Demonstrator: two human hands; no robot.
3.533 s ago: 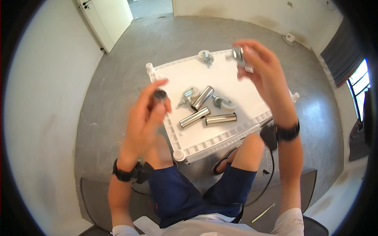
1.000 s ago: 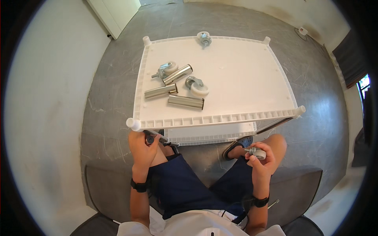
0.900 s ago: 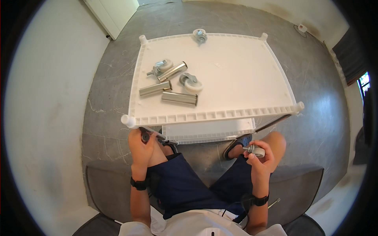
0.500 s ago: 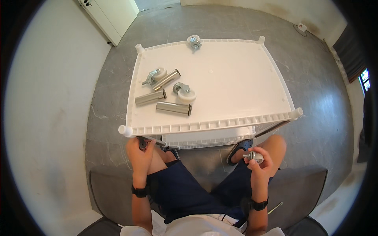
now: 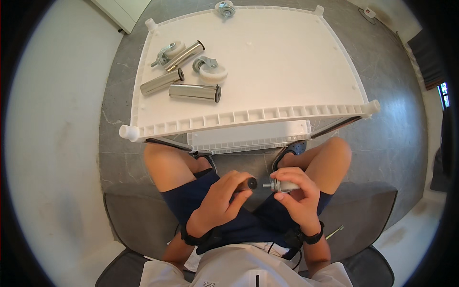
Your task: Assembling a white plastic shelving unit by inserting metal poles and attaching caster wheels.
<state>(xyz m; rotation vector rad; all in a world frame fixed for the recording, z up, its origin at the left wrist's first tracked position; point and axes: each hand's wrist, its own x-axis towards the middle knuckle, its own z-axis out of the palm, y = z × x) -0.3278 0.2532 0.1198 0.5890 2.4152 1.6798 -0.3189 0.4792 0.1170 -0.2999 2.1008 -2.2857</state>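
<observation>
Since half a second ago, both hands have come together above the lap: the left hand (image 5: 217, 201) has swung in from over the left knee, and the right hand (image 5: 302, 193) has shifted inward. The left fingers are curled closed around a black-ended tube (image 5: 252, 183); most of its body is hidden by the hand, so it is probably metal, though that is hard to confirm. The right thumb and fingers pinch a held caster (image 5: 281, 186) by its white wheel, its threaded stem pointing at the tube's black end, close but apart.

Beyond the knees stands a white shelf unit (image 5: 296, 62). On the left part of its top lie a front tube (image 5: 193, 93), a left tube (image 5: 160, 83) and an upper tube (image 5: 185, 56), all shiny metal. A left caster (image 5: 165, 54) lies just beside the upper tube, a middle caster (image 5: 213, 72) sits near the front tube, and a far caster (image 5: 226, 10) rests at the far edge.
</observation>
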